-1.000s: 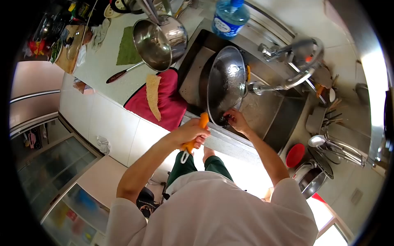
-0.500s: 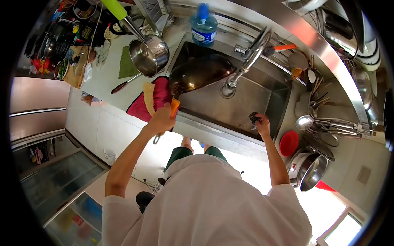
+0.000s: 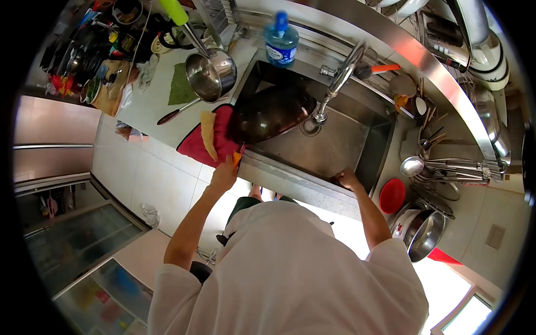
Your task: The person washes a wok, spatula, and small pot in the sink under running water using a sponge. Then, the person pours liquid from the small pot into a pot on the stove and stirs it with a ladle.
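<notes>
My left hand point(image 3: 224, 176) is closed around the orange handle point(image 3: 237, 158) of a dark wok point(image 3: 273, 116). The wok hangs tilted over the left part of the steel sink point(image 3: 335, 146), beside the faucet point(image 3: 339, 84). Down near the sink's front right corner, my right hand point(image 3: 348, 180) is closed on a dark scouring pad point(image 3: 337, 177), mostly covered by the fingers. Left of the wok, a yellow cloth point(image 3: 208, 135) lies on a dark red cloth point(image 3: 191, 143) at the counter edge.
A saucepan point(image 3: 211, 77) stands on the left counter near a green cloth point(image 3: 182, 88). Behind the sink is a blue-capped water bottle point(image 3: 281, 46). To the right are a red bowl point(image 3: 392, 196), steel basins point(image 3: 425, 237) and several ladles and utensils point(image 3: 413, 166).
My right hand has lowered the scouring pad toward the sink's front edge. My left hand has come down slightly, and the wok has turned a little. The camera view has shifted slightly.
</notes>
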Demonstrator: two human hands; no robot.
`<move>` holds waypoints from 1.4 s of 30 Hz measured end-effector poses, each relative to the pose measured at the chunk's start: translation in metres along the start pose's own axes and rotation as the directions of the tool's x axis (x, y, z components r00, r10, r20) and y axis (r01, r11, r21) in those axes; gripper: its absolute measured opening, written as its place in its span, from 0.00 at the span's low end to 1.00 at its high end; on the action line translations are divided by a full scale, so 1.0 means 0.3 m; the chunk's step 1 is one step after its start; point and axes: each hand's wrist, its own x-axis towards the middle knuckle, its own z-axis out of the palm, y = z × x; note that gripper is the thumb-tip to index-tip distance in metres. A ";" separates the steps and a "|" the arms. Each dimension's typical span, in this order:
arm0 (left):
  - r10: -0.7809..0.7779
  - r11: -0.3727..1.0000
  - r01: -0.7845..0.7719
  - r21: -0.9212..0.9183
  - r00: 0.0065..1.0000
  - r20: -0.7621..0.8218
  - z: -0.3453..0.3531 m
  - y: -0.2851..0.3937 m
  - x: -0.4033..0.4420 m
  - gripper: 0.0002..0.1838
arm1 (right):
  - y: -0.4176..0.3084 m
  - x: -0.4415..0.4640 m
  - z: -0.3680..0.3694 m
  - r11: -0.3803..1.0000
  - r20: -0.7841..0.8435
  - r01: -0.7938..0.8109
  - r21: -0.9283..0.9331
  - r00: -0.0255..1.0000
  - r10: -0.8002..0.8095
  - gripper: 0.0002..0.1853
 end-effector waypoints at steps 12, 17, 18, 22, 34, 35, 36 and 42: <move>-0.103 0.994 0.105 0.041 0.993 -0.057 0.101 -0.019 -0.013 0.20 | -0.030 -0.068 -0.020 0.967 -0.008 0.201 -0.157 0.979 -0.205 0.10; -0.046 0.983 0.081 0.166 0.977 -0.208 0.128 0.016 -0.078 0.24 | -0.382 -0.173 -0.435 0.859 -0.718 0.459 -0.228 0.517 -0.467 0.15; -0.028 0.973 0.079 0.216 0.972 -0.234 0.138 0.018 -0.096 0.26 | -0.466 -0.184 -0.542 0.829 -0.772 0.489 -0.272 0.404 -0.492 0.17; 0.087 0.963 0.005 0.268 0.939 -0.332 0.171 0.022 -0.148 0.35 | -0.572 -0.047 -0.845 0.816 -0.839 0.398 -0.418 0.175 -0.515 0.24; 0.581 0.813 -0.577 0.077 0.792 -0.188 -0.107 0.221 -0.011 0.32 | -0.401 -0.125 -0.230 0.770 0.235 0.259 -0.584 0.961 -0.145 0.28; 0.635 0.752 -0.658 -0.044 0.741 -0.218 -0.123 0.186 -0.030 0.31 | -0.392 -0.150 -0.139 0.760 -0.005 0.285 -0.584 0.935 -0.354 0.24; 0.680 0.671 -0.724 -0.160 0.687 -0.256 -0.148 0.150 -0.045 0.30 | -0.490 -0.176 -0.107 0.933 -0.011 0.315 -0.175 0.947 -0.322 0.22; 0.243 0.058 0.082 -0.995 0.965 0.094 -0.115 -0.333 0.012 0.19 | -1.193 -0.284 0.190 0.436 0.042 0.198 0.878 0.875 -0.483 0.15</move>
